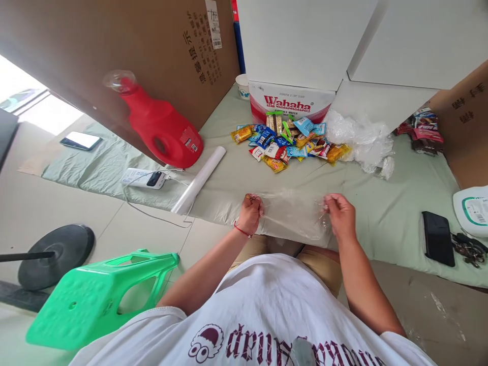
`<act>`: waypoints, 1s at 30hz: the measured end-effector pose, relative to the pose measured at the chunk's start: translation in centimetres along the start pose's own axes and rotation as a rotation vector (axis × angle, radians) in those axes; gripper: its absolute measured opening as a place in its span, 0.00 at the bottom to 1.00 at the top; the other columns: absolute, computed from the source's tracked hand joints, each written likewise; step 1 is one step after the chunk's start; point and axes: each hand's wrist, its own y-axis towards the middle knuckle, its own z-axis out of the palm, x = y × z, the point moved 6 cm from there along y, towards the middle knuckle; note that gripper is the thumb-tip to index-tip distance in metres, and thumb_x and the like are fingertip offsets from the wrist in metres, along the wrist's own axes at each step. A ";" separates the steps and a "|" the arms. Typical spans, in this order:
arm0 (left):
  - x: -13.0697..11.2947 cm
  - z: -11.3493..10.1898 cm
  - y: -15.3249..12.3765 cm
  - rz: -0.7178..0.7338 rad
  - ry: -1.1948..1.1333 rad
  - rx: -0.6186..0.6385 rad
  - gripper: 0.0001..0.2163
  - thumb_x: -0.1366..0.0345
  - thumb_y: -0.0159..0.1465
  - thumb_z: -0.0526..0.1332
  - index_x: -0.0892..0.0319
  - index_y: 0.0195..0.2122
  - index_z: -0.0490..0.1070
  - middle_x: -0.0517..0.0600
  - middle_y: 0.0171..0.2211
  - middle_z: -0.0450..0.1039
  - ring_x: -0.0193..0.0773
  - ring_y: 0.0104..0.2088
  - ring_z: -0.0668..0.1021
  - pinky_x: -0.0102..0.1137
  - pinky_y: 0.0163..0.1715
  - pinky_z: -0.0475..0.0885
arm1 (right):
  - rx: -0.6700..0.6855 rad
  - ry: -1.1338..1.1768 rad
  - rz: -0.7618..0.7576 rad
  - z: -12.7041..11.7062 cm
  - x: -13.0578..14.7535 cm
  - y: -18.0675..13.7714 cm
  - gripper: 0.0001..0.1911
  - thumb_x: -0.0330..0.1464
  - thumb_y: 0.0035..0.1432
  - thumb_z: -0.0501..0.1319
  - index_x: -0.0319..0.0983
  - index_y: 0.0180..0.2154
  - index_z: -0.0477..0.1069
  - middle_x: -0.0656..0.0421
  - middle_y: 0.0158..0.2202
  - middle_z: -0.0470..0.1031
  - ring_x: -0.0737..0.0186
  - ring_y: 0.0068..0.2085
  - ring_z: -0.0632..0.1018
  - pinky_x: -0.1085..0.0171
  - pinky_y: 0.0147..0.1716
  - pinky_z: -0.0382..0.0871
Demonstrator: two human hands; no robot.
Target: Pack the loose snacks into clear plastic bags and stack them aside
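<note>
A clear plastic bag (293, 216) is stretched between my two hands, just above the front edge of the cloth-covered surface. My left hand (251, 212) pinches its left side, fingers closed; a thin red string circles that wrist. On the opposite side, my right hand (340, 213) grips the bag's edge between thumb and fingers. Beyond the bag lies a pile of small wrapped snacks (274, 150) in yellow, blue, red and green packets. Crumpled clear plastic (362, 140) rests to the right of that pile.
Behind the snacks stands a Wahaha carton (292, 101). At left are a red jug (163, 127), a plastic film roll (200, 179), a white power bank (144, 178) and a phone (81, 141). A black phone (437, 239) and keys (470, 250) lie right. A green stool (102, 295) is on the floor.
</note>
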 end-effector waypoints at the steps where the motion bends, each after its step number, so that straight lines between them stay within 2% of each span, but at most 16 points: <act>1: -0.1 -0.2 0.4 0.008 0.011 -0.007 0.15 0.60 0.60 0.66 0.54 0.37 0.57 0.37 0.24 0.62 0.24 0.17 0.62 0.23 0.18 0.57 | -0.090 0.104 0.124 -1.2 -1.2 0.0 0.22 0.52 0.52 0.70 0.41 0.37 0.74 0.62 0.26 0.71 0.63 0.30 0.76 0.65 0.26 0.71; 4: -0.5 -0.4 1.6 0.034 0.050 -0.006 0.14 0.61 0.61 0.65 0.54 0.38 0.58 0.37 0.25 0.62 0.23 0.17 0.61 0.23 0.17 0.55 | -0.222 0.221 0.378 -3.6 -3.9 -1.3 0.29 0.53 0.38 0.76 0.40 0.34 0.72 0.67 0.21 0.65 0.64 0.28 0.77 0.71 0.20 0.66; 6: -0.8 -0.2 2.4 0.052 0.082 0.003 0.13 0.61 0.62 0.65 0.54 0.38 0.60 0.38 0.26 0.62 0.23 0.17 0.61 0.22 0.17 0.55 | -0.229 0.170 0.448 -4.8 -4.9 -3.1 0.29 0.53 0.36 0.76 0.40 0.31 0.72 0.67 0.20 0.64 0.64 0.28 0.77 0.71 0.20 0.65; 8: -1.0 0.0 3.1 0.059 0.113 0.019 0.12 0.60 0.62 0.65 0.55 0.38 0.61 0.38 0.26 0.63 0.23 0.17 0.61 0.22 0.17 0.55 | -0.167 0.071 0.475 -5.8 -5.5 -5.0 0.28 0.55 0.37 0.74 0.40 0.30 0.71 0.65 0.21 0.65 0.62 0.29 0.78 0.70 0.21 0.67; 10: -1.1 0.2 3.6 0.054 0.142 0.038 0.11 0.61 0.63 0.65 0.55 0.38 0.63 0.39 0.26 0.63 0.24 0.17 0.60 0.22 0.16 0.54 | -0.004 -0.076 0.491 -6.9 -5.6 -6.3 0.27 0.56 0.42 0.71 0.41 0.32 0.74 0.62 0.23 0.71 0.59 0.30 0.79 0.66 0.23 0.70; 12: -1.0 0.3 3.7 0.046 0.164 0.053 0.10 0.61 0.63 0.65 0.55 0.38 0.63 0.39 0.25 0.63 0.24 0.17 0.59 0.22 0.16 0.53 | 0.161 -0.293 0.454 -8.5 -5.0 -6.3 0.26 0.56 0.49 0.67 0.42 0.36 0.77 0.58 0.28 0.76 0.55 0.33 0.80 0.62 0.27 0.73; 13: -1.0 0.4 3.7 0.050 0.177 0.063 0.10 0.61 0.63 0.65 0.55 0.39 0.64 0.39 0.25 0.63 0.24 0.17 0.59 0.22 0.16 0.54 | 0.178 -0.424 0.390 -9.6 -4.4 -5.5 0.25 0.56 0.52 0.64 0.42 0.38 0.78 0.56 0.31 0.78 0.54 0.34 0.80 0.60 0.30 0.74; 14: -1.0 0.4 3.6 0.059 0.193 0.075 0.10 0.61 0.63 0.64 0.55 0.39 0.64 0.39 0.25 0.63 0.25 0.18 0.60 0.22 0.16 0.54 | 0.150 -0.552 0.295 -10.6 -3.4 -4.2 0.25 0.55 0.54 0.62 0.42 0.40 0.79 0.55 0.34 0.79 0.53 0.36 0.80 0.58 0.34 0.74; 16: -1.0 0.7 3.3 0.088 0.233 0.106 0.10 0.60 0.63 0.64 0.55 0.39 0.64 0.39 0.25 0.63 0.25 0.18 0.60 0.22 0.17 0.56 | -0.006 -0.732 0.046 -11.5 -0.9 -0.8 0.23 0.52 0.58 0.59 0.41 0.41 0.78 0.52 0.39 0.80 0.52 0.41 0.79 0.55 0.43 0.73; 17: -1.0 0.8 3.1 0.106 0.252 0.121 0.10 0.59 0.63 0.64 0.55 0.39 0.64 0.39 0.25 0.63 0.25 0.18 0.61 0.22 0.18 0.56 | -0.040 -0.760 -0.056 -10.9 0.0 1.0 0.23 0.51 0.60 0.57 0.41 0.42 0.78 0.51 0.42 0.80 0.53 0.43 0.79 0.55 0.47 0.72; 19: -0.9 0.9 2.7 0.141 0.278 0.143 0.10 0.59 0.64 0.63 0.55 0.39 0.63 0.39 0.25 0.63 0.25 0.19 0.61 0.23 0.18 0.57 | 0.022 -0.744 -0.129 -7.7 0.5 4.6 0.22 0.49 0.63 0.55 0.40 0.44 0.78 0.50 0.44 0.79 0.55 0.42 0.78 0.57 0.48 0.71; 22: -0.9 0.9 2.2 0.193 0.312 0.162 0.10 0.58 0.64 0.62 0.55 0.39 0.63 0.39 0.25 0.62 0.26 0.19 0.61 0.23 0.20 0.58 | 0.154 -0.731 -0.114 -0.6 -0.5 8.5 0.22 0.48 0.60 0.61 0.39 0.47 0.78 0.50 0.44 0.79 0.59 0.36 0.77 0.60 0.43 0.71; 25: -0.9 0.3 1.9 0.202 0.358 0.150 0.09 0.58 0.65 0.61 0.55 0.40 0.63 0.39 0.25 0.62 0.27 0.19 0.62 0.24 0.21 0.60 | 0.331 -0.672 -0.068 5.4 -2.0 10.1 0.18 0.45 0.54 0.66 0.39 0.40 0.79 0.54 0.35 0.80 0.60 0.33 0.76 0.64 0.37 0.69; 27: -0.9 -0.3 1.9 0.186 0.376 0.127 0.08 0.59 0.65 0.60 0.55 0.40 0.63 0.39 0.25 0.63 0.27 0.20 0.63 0.25 0.22 0.61 | 0.347 -0.649 -0.071 6.9 -2.5 10.8 0.13 0.42 0.53 0.65 0.39 0.34 0.78 0.56 0.30 0.79 0.61 0.31 0.76 0.65 0.34 0.68; 30: -1.1 -0.8 2.6 0.159 0.396 0.092 0.06 0.61 0.65 0.59 0.55 0.39 0.63 0.40 0.25 0.63 0.28 0.19 0.62 0.25 0.21 0.60 | 0.226 -0.638 -0.092 5.5 -2.4 12.0 0.13 0.41 0.57 0.60 0.39 0.33 0.77 0.56 0.30 0.79 0.59 0.32 0.76 0.63 0.36 0.68</act>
